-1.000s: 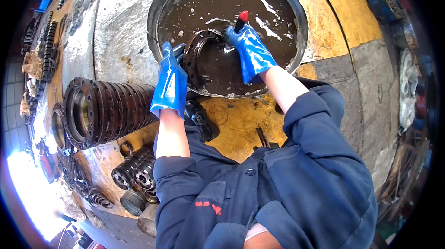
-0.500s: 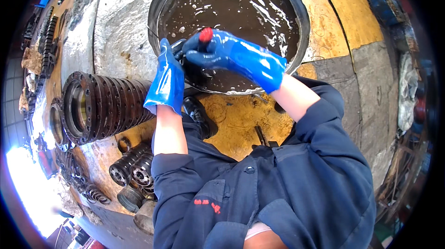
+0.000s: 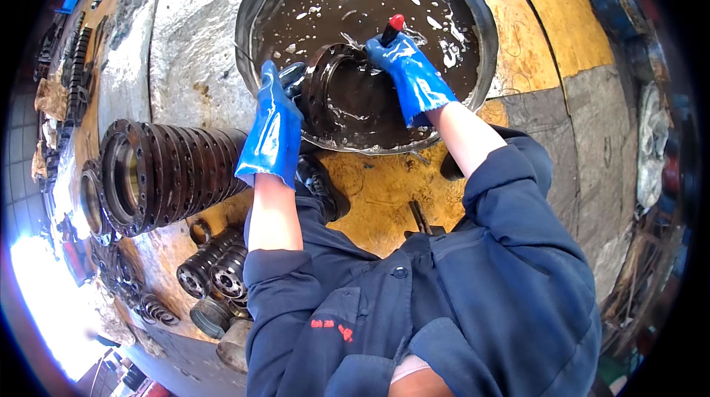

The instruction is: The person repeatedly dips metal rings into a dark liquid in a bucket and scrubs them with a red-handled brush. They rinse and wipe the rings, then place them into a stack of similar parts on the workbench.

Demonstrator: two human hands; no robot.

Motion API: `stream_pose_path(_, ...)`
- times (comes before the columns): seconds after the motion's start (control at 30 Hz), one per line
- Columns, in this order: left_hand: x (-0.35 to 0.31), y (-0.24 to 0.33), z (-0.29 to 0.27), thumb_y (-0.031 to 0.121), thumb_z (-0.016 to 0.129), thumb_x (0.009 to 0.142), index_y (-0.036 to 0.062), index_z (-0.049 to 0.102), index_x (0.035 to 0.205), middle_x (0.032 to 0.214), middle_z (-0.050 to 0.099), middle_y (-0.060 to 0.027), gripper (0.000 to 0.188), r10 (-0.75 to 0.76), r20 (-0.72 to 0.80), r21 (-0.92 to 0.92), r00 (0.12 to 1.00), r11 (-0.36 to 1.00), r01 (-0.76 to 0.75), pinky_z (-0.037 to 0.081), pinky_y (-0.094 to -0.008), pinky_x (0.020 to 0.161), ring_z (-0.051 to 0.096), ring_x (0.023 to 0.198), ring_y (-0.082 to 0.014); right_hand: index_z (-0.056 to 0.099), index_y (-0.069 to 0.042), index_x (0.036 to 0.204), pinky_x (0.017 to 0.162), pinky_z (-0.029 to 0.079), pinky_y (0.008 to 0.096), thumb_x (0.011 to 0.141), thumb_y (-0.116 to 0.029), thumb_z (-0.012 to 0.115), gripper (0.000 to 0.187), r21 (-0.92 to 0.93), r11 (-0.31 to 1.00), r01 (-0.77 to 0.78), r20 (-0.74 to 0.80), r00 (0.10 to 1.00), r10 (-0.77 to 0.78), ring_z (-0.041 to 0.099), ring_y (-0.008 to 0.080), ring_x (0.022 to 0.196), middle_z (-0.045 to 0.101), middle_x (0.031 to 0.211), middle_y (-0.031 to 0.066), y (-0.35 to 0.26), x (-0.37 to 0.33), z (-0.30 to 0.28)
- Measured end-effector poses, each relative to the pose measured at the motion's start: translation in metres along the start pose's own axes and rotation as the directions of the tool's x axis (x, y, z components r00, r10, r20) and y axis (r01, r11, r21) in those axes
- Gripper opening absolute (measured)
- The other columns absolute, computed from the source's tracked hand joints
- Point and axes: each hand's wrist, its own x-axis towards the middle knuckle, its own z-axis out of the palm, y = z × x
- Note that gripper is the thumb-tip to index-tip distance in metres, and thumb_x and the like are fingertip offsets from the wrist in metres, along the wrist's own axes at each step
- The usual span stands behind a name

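Blue rubber gloves cover both of my hands. My left hand (image 3: 275, 105) is closed on the left side of a dark metal flange ring (image 3: 316, 90), which it holds tilted up on edge over a round tub (image 3: 484, 49) of murky brown liquid. My right hand (image 3: 405, 68) grips a tool with a black handle and red end (image 3: 396, 24) just right of the ring's upper edge. The tool's working end is hard to make out against the liquid. White foam and wet glints float on the liquid.
Left of the tub lies a row of similar flanged rings (image 3: 177, 171). Below it are smaller cylindrical metal parts (image 3: 211, 267) and coiled springs (image 3: 157, 310). My shoe (image 3: 318, 182) stands by the tub's near rim. A metal bar (image 3: 420, 218) lies on the yellow floor boards.
My right hand has moved right and off the ring with the tool, uncovering the ring's opening. The ring now shows more of its face; my left hand has barely moved.
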Motion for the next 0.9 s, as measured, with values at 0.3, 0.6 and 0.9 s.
stream_pose_path(0.3, -0.004, -0.005, 0.0, 0.051, 0.04, 0.114, -0.0026, 0.061, 0.145, 0.131, 0.069, -0.0165, 0.065, 0.057, 0.001, 0.061, 0.998, 0.997, -0.057, 0.043, -0.035, 0.11, 0.061, 0.121, -0.0233, 0.08, -0.01, 0.11, 0.092, 0.057, 0.035, 0.095, -0.032, 0.071, 0.028, 0.413, 0.867, 0.278, 0.083, 0.937, -0.34, 0.075, 0.0207, 0.097, 0.079, 0.103, 0.0136, -0.051, -0.087, -0.015)
stream_pose_path(0.6, -0.006, -0.014, -0.002, 0.052, 0.039, 0.114, -0.0029, 0.061, 0.145, 0.131, 0.069, -0.0166, 0.066, 0.102, 0.019, 0.118, 0.995, 0.988, -0.103, 0.043, -0.0351, 0.11, 0.06, 0.121, -0.0233, 0.077, -0.006, 0.107, 0.087, 0.056, 0.0328, 0.099, -0.033, 0.072, 0.028, 0.405, 0.866, 0.294, 0.251, 0.875, -0.414, 0.068, 0.0126, 0.088, 0.076, 0.093, 0.0049, -0.07, -0.024, 0.015)
stream_pose_path(0.9, -0.003, -0.009, 0.003, 0.053, 0.038, 0.114, -0.0031, 0.061, 0.145, 0.132, 0.069, -0.0167, 0.068, 0.103, 0.026, 0.08, 0.994, 0.991, -0.104, 0.043, -0.0352, 0.111, 0.06, 0.122, -0.0234, 0.079, -0.012, 0.098, 0.08, 0.058, 0.0386, 0.095, -0.034, 0.071, 0.023, 0.095, 0.995, -0.008, -0.09, 0.996, 0.017, 0.075, 0.0245, 0.083, 0.078, 0.09, 0.0114, -0.009, -0.036, 0.009)
